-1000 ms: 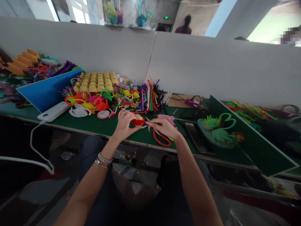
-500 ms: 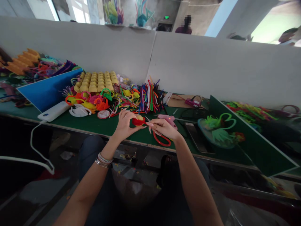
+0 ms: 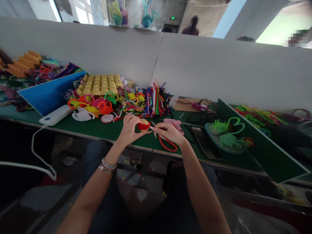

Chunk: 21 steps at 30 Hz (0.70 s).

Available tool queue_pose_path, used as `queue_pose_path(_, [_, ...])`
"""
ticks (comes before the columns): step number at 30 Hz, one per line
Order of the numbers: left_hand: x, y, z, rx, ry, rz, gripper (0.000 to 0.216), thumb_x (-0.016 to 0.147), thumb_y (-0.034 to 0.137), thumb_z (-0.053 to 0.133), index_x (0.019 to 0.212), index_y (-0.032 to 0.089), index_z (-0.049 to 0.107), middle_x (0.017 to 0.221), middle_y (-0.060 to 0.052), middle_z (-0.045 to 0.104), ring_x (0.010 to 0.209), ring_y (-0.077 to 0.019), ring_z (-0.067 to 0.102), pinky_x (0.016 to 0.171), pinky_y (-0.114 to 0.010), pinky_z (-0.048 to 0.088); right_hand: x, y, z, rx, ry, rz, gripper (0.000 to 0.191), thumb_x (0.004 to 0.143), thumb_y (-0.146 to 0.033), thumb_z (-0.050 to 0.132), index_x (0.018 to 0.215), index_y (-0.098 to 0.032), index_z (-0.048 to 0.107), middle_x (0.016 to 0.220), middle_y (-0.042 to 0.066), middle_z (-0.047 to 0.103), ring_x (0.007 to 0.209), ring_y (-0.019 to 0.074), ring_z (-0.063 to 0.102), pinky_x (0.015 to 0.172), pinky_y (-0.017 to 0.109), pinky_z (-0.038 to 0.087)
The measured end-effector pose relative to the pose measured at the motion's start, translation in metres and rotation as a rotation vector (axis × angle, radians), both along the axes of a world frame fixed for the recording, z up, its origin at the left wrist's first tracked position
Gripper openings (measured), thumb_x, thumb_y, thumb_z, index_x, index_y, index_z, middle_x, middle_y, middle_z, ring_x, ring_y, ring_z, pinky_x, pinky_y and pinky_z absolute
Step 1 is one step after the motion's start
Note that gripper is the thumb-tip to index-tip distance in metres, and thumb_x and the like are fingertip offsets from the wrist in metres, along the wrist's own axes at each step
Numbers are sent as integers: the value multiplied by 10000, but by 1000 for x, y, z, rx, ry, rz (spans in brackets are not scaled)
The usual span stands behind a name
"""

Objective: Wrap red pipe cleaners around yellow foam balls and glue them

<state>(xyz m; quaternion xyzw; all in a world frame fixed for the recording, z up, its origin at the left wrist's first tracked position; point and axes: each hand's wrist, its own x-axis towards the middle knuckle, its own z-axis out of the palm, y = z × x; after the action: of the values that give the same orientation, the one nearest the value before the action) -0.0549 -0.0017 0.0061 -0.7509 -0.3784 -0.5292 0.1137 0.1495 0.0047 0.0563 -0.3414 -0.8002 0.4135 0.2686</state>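
Piece (image 3: 144,126), red and yellow, pinched in the left hand (image 3: 127,130)! Right hand (image 3: 170,132) at its edge, grip unclear; scissors (image 3: 169,148) beneath.

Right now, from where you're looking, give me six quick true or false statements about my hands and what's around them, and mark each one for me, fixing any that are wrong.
1. The left hand holds a small yellow piece with a red band. True.
2. The egg tray is blue. False: it is yellow.
3. The pink glue gun lies just beyond the right hand. True.
4. The smartphone lies to the left of the glue gun. False: it lies to the right.
5. The scissors have a green handle. False: the handle in view is red.
6. Bracelets circle the left wrist. True.
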Motion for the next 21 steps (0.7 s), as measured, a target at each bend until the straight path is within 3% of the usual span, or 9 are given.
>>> queue_pose_path(21, [1, -3, 3, -5, 18, 5, 377, 632, 473, 731, 813, 224, 513, 860, -10, 649, 877, -185, 538, 953, -432, 380, 1, 1, -3, -18, -15, 13, 463, 821, -579, 474, 673, -150, 565, 504, -51, 415, 446, 54, 361, 433, 200, 264])
